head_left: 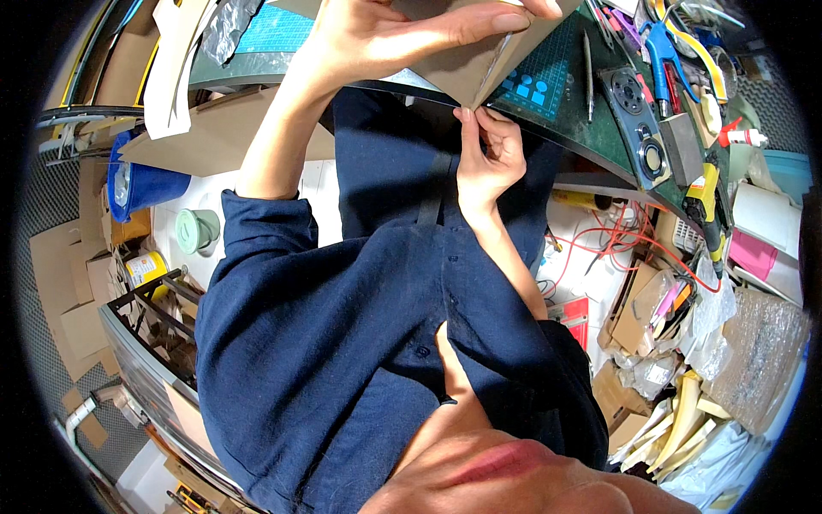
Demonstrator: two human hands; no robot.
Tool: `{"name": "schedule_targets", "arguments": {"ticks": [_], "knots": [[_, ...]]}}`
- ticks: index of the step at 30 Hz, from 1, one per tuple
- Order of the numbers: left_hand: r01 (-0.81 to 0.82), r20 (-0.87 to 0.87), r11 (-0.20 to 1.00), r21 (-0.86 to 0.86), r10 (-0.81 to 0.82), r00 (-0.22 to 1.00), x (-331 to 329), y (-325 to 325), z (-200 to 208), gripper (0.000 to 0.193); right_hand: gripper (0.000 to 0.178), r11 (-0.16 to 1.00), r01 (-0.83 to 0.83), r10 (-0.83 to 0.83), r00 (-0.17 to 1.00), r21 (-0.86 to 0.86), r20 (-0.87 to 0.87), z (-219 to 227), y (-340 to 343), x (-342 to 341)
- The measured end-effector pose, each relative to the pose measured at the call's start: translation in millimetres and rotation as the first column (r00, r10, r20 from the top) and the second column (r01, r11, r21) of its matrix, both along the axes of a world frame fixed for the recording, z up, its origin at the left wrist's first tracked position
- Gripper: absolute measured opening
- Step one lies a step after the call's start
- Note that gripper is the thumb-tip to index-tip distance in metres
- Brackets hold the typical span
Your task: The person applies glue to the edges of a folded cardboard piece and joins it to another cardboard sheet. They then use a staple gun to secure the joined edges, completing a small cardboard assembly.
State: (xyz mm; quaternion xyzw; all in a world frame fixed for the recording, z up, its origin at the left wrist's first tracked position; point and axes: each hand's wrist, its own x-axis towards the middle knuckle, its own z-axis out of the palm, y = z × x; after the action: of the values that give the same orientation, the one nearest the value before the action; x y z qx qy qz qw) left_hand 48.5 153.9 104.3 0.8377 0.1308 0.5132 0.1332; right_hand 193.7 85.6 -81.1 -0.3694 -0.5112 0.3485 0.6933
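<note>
A folded piece of brown cardboard (441, 70) juts over the near edge of the dark green table, with a seam running down to its near corner. Across the top of the picture stretches my left hand (390, 36), its thumb pressed at the seam and another fingertip close by; the rest of its fingers are cut off by the frame. Lower down, my right hand (492, 158) pinches the cardboard's near corner between thumb and fingers. A blue cutting mat (548, 81) lies under and beside the cardboard.
At the table's right are a silver pen-like tool (589, 77), a dark blue phone-like device (635, 120), a blue glue gun (661, 60) and a yellow-black tool (704, 201). A cardboard sheet (231, 137) leans at left near a blue bin (141, 184). Red cable (612, 240) trails below.
</note>
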Motion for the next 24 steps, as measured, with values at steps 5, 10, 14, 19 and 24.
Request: {"name": "schedule_targets", "arguments": {"ticks": [5, 10, 14, 19, 24], "knots": [[0.006, -0.010, 1.000, -0.017, -0.006, 1.000, -3, 0, 0, 0.018, 0.012, 1.000, -0.002, 0.002, 1.000, 0.007, 0.005, -1, 0, 0], [-0.010, 0.056, 0.997, -0.079, 0.015, 0.998, -2, -1, -11, 0.019, 0.013, 1.000, -0.016, 0.016, 1.000, 0.009, -0.020, 1, -1, -1], [-0.032, 0.045, 0.999, -0.037, 0.033, 0.998, -2, 0, -11, 0.021, 0.014, 1.000, -0.003, 0.003, 1.000, 0.006, -0.009, -2, 0, -1], [-0.044, 0.052, 0.997, -0.060, 0.047, 0.998, 0, -4, -9, 0.022, 0.012, 0.999, 0.028, -0.028, 0.999, 0.020, 0.018, -2, 0, -1], [0.011, 0.104, 0.992, -0.129, 0.002, 0.995, 0, -4, -12, 0.022, 0.011, 0.998, 0.047, -0.049, 0.998, 0.038, 0.029, -1, 0, -2]]}}
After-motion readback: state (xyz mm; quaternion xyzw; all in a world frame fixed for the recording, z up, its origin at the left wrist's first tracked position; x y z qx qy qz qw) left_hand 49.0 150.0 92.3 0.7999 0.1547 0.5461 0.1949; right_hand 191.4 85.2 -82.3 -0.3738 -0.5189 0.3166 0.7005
